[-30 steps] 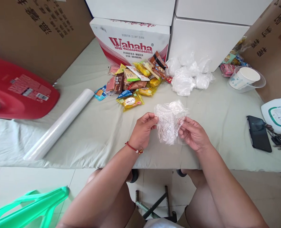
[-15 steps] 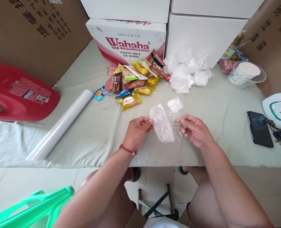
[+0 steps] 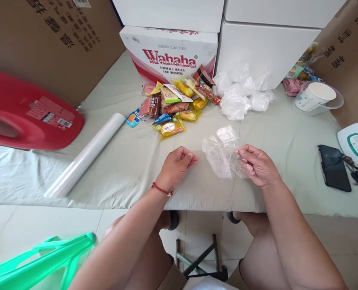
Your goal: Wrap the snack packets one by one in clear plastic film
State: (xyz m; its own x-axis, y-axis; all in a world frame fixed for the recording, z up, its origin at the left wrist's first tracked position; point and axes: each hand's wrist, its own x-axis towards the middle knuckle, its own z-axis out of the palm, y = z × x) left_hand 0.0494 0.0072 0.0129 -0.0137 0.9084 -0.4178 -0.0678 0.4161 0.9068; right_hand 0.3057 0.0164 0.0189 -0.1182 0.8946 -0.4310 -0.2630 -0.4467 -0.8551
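Note:
My right hand [image 3: 257, 164] pinches the edge of a clear plastic bag [image 3: 217, 155], which hangs crumpled to its left above the cloth. A folded clear plastic piece [image 3: 227, 135] lies just beyond, partly overlapped by the bag. Left of the bag, my left hand [image 3: 177, 167] has thumb and fingers pressed together, with nothing visible between them and a gap to the plastic. A red bracelet [image 3: 162, 189] circles that wrist.
Wrapped snacks [image 3: 179, 104] are piled against a water carton [image 3: 169, 54], beside bunched white plastic bags [image 3: 242, 90]. On the left lie a plastic roll [image 3: 86, 155] and a red jug [image 3: 36, 112]. A phone [image 3: 334, 167], keys [image 3: 357, 173] and a paper cup [image 3: 315, 96] are at right.
My left hand has let go of the plastic bag and is apart from it. The bag has shifted right with my right hand, which still grips it. The view has turned slightly left.

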